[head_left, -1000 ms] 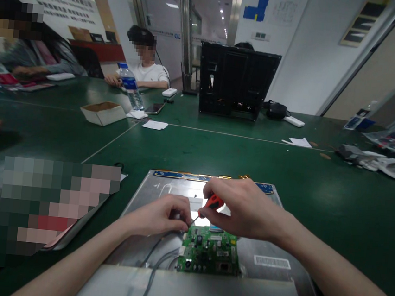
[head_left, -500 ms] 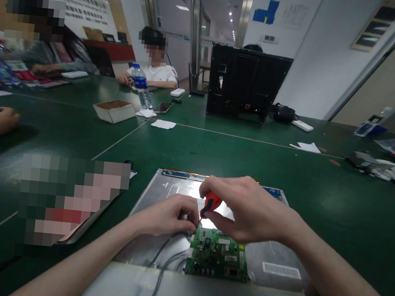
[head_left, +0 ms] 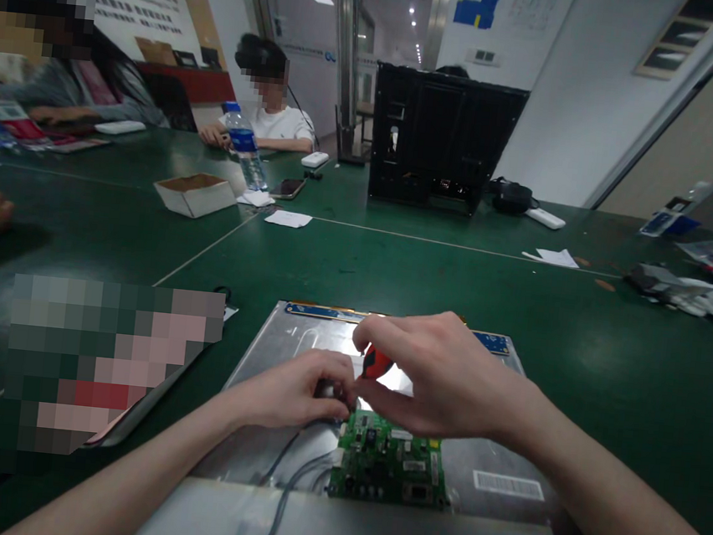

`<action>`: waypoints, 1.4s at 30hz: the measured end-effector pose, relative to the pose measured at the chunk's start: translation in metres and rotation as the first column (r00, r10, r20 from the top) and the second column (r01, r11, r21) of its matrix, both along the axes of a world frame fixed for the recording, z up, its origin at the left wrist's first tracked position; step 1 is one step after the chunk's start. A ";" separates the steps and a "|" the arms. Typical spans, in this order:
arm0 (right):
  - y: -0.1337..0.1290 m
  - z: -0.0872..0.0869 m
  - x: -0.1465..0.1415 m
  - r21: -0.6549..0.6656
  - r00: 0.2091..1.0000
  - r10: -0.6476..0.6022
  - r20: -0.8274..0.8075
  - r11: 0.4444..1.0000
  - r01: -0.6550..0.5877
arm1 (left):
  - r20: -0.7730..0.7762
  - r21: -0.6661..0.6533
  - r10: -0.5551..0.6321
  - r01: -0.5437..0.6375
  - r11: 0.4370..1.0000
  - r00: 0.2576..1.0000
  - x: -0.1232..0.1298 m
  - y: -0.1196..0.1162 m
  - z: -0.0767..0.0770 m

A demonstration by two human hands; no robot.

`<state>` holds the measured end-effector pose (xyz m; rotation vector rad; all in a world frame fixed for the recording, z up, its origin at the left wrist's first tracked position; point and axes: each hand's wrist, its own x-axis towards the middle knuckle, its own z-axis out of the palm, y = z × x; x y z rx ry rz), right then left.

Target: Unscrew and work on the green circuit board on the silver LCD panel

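A red-and-black screwdriver (head_left: 376, 364) is gripped by its handle in my right hand (head_left: 438, 376), above the far left corner of a green circuit board (head_left: 385, 459). My thumb and fingers cover much of the handle, and its tip is hidden. Beside that corner rests my left hand (head_left: 304, 387), its fingers curled and pinched together; what they hold, if anything, is hidden. The board lies on the silver metal back of a display panel (head_left: 461, 488). Grey cables (head_left: 291, 497) run from the board's left side towards me.
A partly blurred-out flat item (head_left: 149, 390) lies left of the panel. Farther off are a small open box (head_left: 194, 197), a water bottle (head_left: 246, 152), a phone (head_left: 289, 188) and a black monitor (head_left: 444, 141). Other people (head_left: 282, 126) sit around the green table (head_left: 576, 339).
My right fingers have shifted around the screwdriver handle, and less of it shows now. My left hand keeps its place at the board's corner. The view has moved slightly.
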<state>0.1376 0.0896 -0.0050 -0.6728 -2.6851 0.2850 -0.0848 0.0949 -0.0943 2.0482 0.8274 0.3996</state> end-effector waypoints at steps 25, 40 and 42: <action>-0.006 0.003 0.000 0.040 1.000 -0.006 0.016 0.999 0.005 | -0.007 0.038 0.027 -0.027 0.999 1.000 0.002 -0.004 -0.005; -0.005 0.001 0.001 0.087 0.999 -0.012 0.031 0.996 0.009 | -0.032 0.018 0.028 -0.028 0.999 0.999 0.000 -0.003 -0.008; -0.004 0.002 0.001 0.067 0.999 -0.009 0.043 0.998 0.006 | -0.019 0.026 0.020 -0.020 0.999 1.000 0.000 -0.003 -0.006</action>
